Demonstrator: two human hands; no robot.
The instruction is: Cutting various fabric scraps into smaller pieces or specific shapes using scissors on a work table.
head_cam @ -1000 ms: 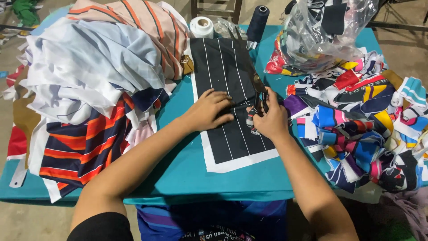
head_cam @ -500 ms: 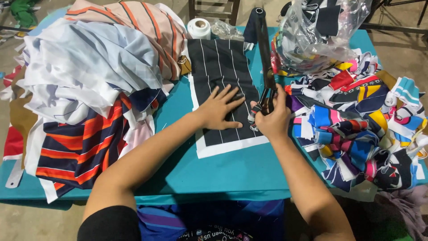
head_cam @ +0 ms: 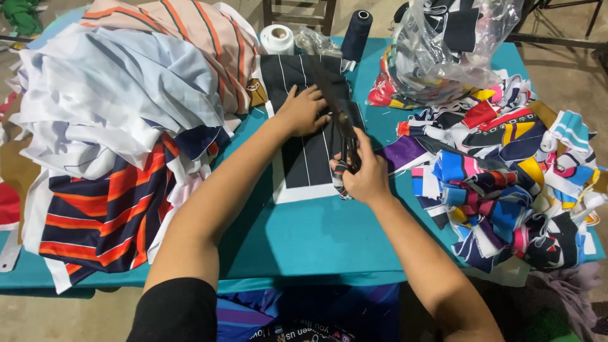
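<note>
**Scissors mid-panel on the striped fabric**

Right hand (head_cam: 364, 177) fingers curled tight through the handles of black scissors (head_cam: 345, 130), blades pointing away and lying along the right part of a black pinstriped fabric panel (head_cam: 304, 158). Can't tell if the blades are open or closed. Left hand (head_cam: 304, 109) just left of the blades, fingers spread flat, pressing the panel down, not gripping anything.

Under both hands, the panel with a white edge showing, lying on a teal table (head_cam: 316, 234). Beyond the fingertips: a white tape roll (head_cam: 277, 38) and a dark thread cone (head_cam: 358, 31), standing upright near the far edge. Right of the right hand, touching close, a heap of colourful fabric scraps (head_cam: 506, 177), with a clear plastic bag (head_cam: 449, 44) of more pieces behind it. Left of the left arm, a big pile of pale blue, striped and navy-orange cloth (head_cam: 107, 126).
</note>
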